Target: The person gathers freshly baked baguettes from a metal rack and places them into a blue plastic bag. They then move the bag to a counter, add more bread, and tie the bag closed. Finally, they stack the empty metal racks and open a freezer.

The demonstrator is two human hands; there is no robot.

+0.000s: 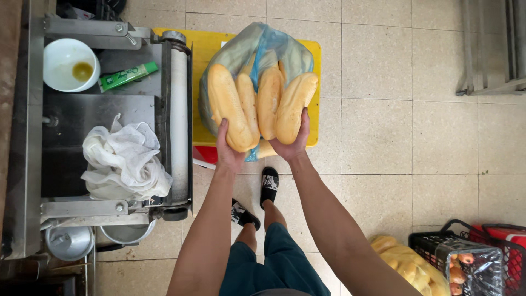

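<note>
1. Gripping a bunch of baguette loaves [262, 104] from below, the left hand [229, 149] and right hand [293, 143] hold the bread out over a yellow stool [313, 98] on the tiled floor [394, 137].
2. The fingers [221, 131] of the left hand curl closed around the outer loaf on that side; the right hand's fingers wrap closed against the loaf on its side.
3. About four loaves show, and their far ends sit inside a clear bluish plastic bag [263, 46] that rests on the stool.
4. Each loaf's long axis runs away from the person, with the near ends in the hands and the far ends fanning slightly apart toward the bag.
5. Risk, as a judgement: only the outer loaves are clasped, so the middle ones could slip out and drop to the floor if the squeeze eases.
6. To the left stands a steel machine [109, 126] carrying a white cloth [123, 159] and a white bowl [70, 63].
</note>
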